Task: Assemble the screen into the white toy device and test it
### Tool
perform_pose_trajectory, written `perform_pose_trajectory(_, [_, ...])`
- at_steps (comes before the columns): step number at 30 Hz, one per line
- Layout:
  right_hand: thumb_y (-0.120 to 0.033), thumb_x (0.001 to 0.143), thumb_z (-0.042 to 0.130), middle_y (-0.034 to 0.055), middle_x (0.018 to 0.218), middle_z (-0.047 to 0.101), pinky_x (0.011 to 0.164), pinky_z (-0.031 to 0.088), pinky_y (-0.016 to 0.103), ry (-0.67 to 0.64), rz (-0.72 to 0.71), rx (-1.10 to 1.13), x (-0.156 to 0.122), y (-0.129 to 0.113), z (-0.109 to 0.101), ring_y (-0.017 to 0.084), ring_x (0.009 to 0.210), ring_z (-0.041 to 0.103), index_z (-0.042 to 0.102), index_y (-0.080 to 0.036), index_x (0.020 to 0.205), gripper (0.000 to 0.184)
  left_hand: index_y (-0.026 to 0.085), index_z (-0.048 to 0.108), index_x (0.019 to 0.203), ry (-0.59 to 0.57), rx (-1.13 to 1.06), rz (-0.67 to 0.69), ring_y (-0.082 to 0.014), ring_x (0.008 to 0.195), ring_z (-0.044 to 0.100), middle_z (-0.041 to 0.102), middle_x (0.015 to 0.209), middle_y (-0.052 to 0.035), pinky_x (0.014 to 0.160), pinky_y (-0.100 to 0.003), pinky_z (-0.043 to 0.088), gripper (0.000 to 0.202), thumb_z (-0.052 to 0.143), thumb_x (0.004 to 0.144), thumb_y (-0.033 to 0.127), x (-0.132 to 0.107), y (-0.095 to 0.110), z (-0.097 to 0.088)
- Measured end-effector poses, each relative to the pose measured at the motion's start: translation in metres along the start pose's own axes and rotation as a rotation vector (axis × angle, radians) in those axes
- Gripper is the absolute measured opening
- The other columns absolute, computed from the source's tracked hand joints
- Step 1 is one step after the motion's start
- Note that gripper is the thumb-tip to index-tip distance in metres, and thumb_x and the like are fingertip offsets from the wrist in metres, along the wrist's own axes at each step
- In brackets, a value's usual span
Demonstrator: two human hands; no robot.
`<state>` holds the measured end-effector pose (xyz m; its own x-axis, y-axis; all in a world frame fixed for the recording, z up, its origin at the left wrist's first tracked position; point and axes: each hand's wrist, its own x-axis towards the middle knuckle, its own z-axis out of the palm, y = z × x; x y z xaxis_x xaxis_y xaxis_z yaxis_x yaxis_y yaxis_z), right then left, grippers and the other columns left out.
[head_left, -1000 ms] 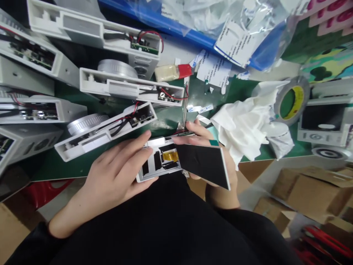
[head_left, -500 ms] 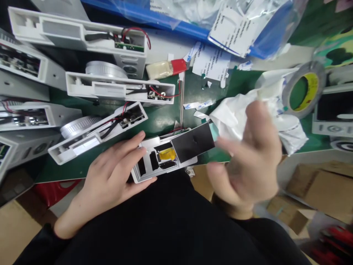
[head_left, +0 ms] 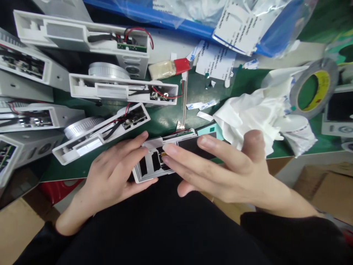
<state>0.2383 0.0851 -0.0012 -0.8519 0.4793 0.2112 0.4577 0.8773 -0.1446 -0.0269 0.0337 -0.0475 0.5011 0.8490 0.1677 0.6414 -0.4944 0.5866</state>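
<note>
Head view: the small white plastic housing [head_left: 149,162] lies near the front edge of the green tabletop [head_left: 165,119], between the two hands. The left hand [head_left: 113,167] is clamped around its left end, fingers across the top and thumb along the near side, probably to stop the light shell sliding. The right hand [head_left: 226,171] is open, fingers stretched over the opening; whether the fingertips press on anything inside cannot be told. Beneath those fingers a flat black rectangular panel [head_left: 187,142] lies at the housing's right end, seemingly laid there to leave the opening reachable, though the hand covers much of it.

Just beyond the left hand, a tilted open white casing with a silver dial [head_left: 100,136] limits room on that side. To the right, a crumpled white sheet [head_left: 242,117] crowds the pale teal piece [head_left: 213,129] beside the panel, with a grey tape roll [head_left: 293,94] behind it.
</note>
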Motion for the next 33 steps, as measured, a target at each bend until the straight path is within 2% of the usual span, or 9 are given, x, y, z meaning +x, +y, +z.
perform_pose_trajectory(5, [-0.05, 0.099, 0.062, -0.0106, 0.14, 0.065, 0.113, 0.053, 0.03, -0.03, 0.009, 0.114, -0.001, 0.0, -0.001, 0.018, 0.13, 0.065, 0.06, -0.031, 0.141, 0.046, 0.023, 0.053, 0.135, 0.002, -0.017, -0.014, -0.0268, 0.118, 0.072, 0.068, 0.14, -0.011, 0.09, -0.039, 0.067, 0.051, 0.07, 0.093, 0.048, 0.003, 0.0, 0.0])
perform_pose_trajectory(9, [-0.047, 0.101, 0.059, -0.0145, 0.149, 0.057, 0.118, 0.048, 0.027, -0.06, -0.016, 0.055, -0.005, 0.0, 0.001, 0.017, 0.14, 0.056, 0.063, -0.032, 0.136, 0.038, 0.019, 0.057, 0.128, 0.029, -0.014, 0.008, -0.0266, 0.114, 0.075, 0.071, 0.134, -0.0138, 0.09, -0.036, 0.067, 0.049, 0.07, 0.092, 0.05, 0.007, -0.001, 0.001])
perform_pose_trajectory(10, [-0.047, 0.102, 0.057, -0.0145, 0.152, 0.055, 0.124, 0.041, 0.028, -0.056, -0.021, 0.034, -0.006, -0.001, 0.002, 0.017, 0.142, 0.053, 0.064, -0.03, 0.136, 0.038, 0.018, 0.058, 0.127, 0.034, -0.013, 0.016, -0.0267, 0.113, 0.075, 0.071, 0.133, -0.0149, 0.09, -0.036, 0.067, 0.049, 0.07, 0.092, 0.05, 0.007, -0.001, 0.001])
perform_pose_trajectory(13, [-0.046, 0.107, 0.045, -0.0129, 0.157, 0.051, 0.135, 0.009, 0.037, -0.03, -0.029, -0.049, -0.008, -0.001, 0.004, 0.015, 0.147, 0.046, 0.061, -0.025, 0.139, 0.041, 0.015, 0.058, 0.124, 0.034, -0.005, 0.031, -0.0268, 0.112, 0.075, 0.071, 0.132, -0.0171, 0.09, -0.035, 0.067, 0.049, 0.07, 0.093, 0.05, 0.007, -0.001, 0.001])
perform_pose_trajectory(15, [-0.046, 0.109, 0.038, -0.012, 0.158, 0.05, 0.134, -0.002, 0.042, -0.016, -0.04, -0.081, -0.008, -0.001, 0.006, 0.015, 0.146, 0.046, 0.061, -0.024, 0.14, 0.043, 0.014, 0.058, 0.124, 0.031, 0.001, 0.035, -0.0266, 0.113, 0.075, 0.071, 0.132, -0.0179, 0.091, -0.035, 0.066, 0.048, 0.069, 0.093, 0.05, 0.007, -0.001, 0.001])
perform_pose_trajectory(24, [-0.051, 0.109, 0.034, -0.0132, 0.155, 0.053, 0.135, 0.0, 0.041, 0.005, -0.081, -0.062, -0.005, 0.003, 0.007, 0.016, 0.141, 0.051, 0.068, -0.025, 0.13, 0.048, 0.014, 0.058, 0.123, 0.022, 0.017, 0.033, -0.0259, 0.116, 0.074, 0.07, 0.134, -0.0178, 0.093, -0.034, 0.065, 0.046, 0.067, 0.094, 0.049, 0.006, 0.0, 0.001])
perform_pose_trajectory(27, [-0.054, 0.109, 0.033, -0.0143, 0.157, 0.05, 0.135, -0.003, 0.041, -0.004, -0.091, -0.052, -0.005, 0.004, 0.008, 0.017, 0.144, 0.048, 0.065, -0.024, 0.135, 0.051, 0.014, 0.058, 0.123, 0.031, 0.026, 0.036, -0.0256, 0.115, 0.074, 0.07, 0.134, -0.0179, 0.092, -0.033, 0.065, 0.047, 0.068, 0.094, 0.05, 0.007, 0.0, 0.002])
perform_pose_trajectory(33, [-0.052, 0.109, 0.034, -0.0149, 0.157, 0.05, 0.135, -0.002, 0.039, 0.004, -0.07, 0.002, -0.004, 0.002, 0.009, 0.016, 0.144, 0.048, 0.057, -0.023, 0.144, 0.051, 0.018, 0.057, 0.124, 0.038, 0.003, 0.019, -0.0266, 0.117, 0.073, 0.069, 0.137, -0.0152, 0.092, -0.034, 0.065, 0.049, 0.073, 0.09, 0.049, 0.006, 0.001, 0.002])
